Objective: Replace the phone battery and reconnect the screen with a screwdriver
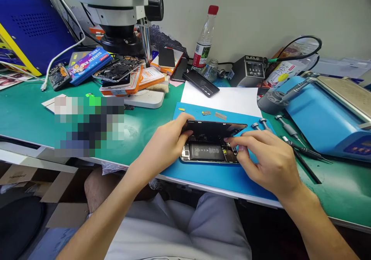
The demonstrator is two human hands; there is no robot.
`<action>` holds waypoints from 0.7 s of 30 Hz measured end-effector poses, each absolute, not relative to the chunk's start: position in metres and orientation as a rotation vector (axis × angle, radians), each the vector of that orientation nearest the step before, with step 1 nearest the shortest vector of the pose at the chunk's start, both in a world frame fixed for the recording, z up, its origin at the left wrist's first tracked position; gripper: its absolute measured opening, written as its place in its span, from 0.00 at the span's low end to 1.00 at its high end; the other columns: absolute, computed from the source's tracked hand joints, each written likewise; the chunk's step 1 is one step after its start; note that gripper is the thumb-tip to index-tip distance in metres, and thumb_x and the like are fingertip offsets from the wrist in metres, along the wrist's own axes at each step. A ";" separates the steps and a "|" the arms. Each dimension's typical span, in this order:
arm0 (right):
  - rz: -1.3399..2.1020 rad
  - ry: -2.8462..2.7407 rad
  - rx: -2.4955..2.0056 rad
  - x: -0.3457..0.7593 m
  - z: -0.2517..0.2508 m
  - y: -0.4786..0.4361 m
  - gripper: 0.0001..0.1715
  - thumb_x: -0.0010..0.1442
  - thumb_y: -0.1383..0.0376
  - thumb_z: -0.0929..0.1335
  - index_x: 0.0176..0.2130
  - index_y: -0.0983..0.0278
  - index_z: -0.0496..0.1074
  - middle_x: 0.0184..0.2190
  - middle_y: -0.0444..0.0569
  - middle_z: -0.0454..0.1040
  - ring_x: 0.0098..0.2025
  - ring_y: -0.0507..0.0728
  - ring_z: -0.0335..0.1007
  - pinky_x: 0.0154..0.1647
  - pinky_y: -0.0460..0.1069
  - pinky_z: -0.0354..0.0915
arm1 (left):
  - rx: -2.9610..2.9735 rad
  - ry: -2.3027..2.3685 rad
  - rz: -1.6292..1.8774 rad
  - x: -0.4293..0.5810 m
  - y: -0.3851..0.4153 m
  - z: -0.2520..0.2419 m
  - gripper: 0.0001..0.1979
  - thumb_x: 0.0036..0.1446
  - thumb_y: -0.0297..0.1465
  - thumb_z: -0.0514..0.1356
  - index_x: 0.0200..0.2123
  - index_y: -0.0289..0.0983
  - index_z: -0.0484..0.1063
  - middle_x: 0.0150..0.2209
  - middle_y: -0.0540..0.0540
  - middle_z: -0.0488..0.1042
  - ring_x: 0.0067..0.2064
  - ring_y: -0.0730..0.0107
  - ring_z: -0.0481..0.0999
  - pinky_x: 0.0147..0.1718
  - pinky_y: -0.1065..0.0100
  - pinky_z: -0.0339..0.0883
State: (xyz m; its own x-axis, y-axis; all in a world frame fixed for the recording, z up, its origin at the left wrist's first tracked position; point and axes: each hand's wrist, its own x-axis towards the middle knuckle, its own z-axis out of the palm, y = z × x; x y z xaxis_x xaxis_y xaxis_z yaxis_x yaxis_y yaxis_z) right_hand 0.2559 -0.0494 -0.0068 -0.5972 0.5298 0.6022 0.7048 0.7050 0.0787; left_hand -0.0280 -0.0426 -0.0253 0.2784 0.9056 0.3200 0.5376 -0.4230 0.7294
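An opened phone body point(207, 152) lies on a blue mat point(199, 175), its black battery and inner parts showing. Its screen panel point(214, 130) is tilted up along the far edge, dark inner side toward me. My left hand point(174, 138) pinches the panel's left end between thumb and fingers. With the index finger reaching into the right part of the phone, under the panel, my right hand point(261, 157) touches the inside; its thumb is near the phone's right end. Small metal pieces point(220, 116) lie on the mat behind the panel.
Screwdrivers point(290, 128) and a black tweezer-like tool point(307, 165) lie right of the mat. A blue machine point(327, 117) stands at the right. Behind are a bottle point(203, 43), a black phone point(201, 83) and a white sheet point(232, 99). A microscope point(118, 16) overhangs boxes at the left.
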 end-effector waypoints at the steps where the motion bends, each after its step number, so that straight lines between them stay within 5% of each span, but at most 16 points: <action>1: -0.414 -2.360 -0.941 0.256 -0.007 -0.049 0.10 0.64 0.74 0.69 0.44 0.64 0.78 0.39 0.54 0.81 0.39 0.60 0.78 0.41 0.56 0.72 | 2.070 1.293 1.003 -0.028 -0.042 -0.026 0.12 0.72 0.26 0.57 0.55 0.45 0.68 0.42 0.51 0.80 0.44 0.62 0.81 0.39 0.68 0.66; 21: -0.335 -2.378 -1.012 0.254 -0.009 -0.049 0.09 0.66 0.72 0.68 0.44 0.60 0.75 0.41 0.51 0.82 0.40 0.60 0.80 0.43 0.55 0.71 | 2.088 1.287 0.992 -0.027 -0.041 -0.024 0.12 0.72 0.26 0.57 0.55 0.44 0.66 0.40 0.50 0.78 0.41 0.61 0.80 0.38 0.67 0.64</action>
State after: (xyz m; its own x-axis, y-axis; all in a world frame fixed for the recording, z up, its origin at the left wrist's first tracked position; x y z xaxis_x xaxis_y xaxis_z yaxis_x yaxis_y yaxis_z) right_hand 0.2541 -0.0489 -0.0087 -0.5792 0.5936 0.5587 0.7248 0.6886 0.0197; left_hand -0.0272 -0.0406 -0.0238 0.2911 0.8998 0.3248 0.5428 -0.4350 0.7184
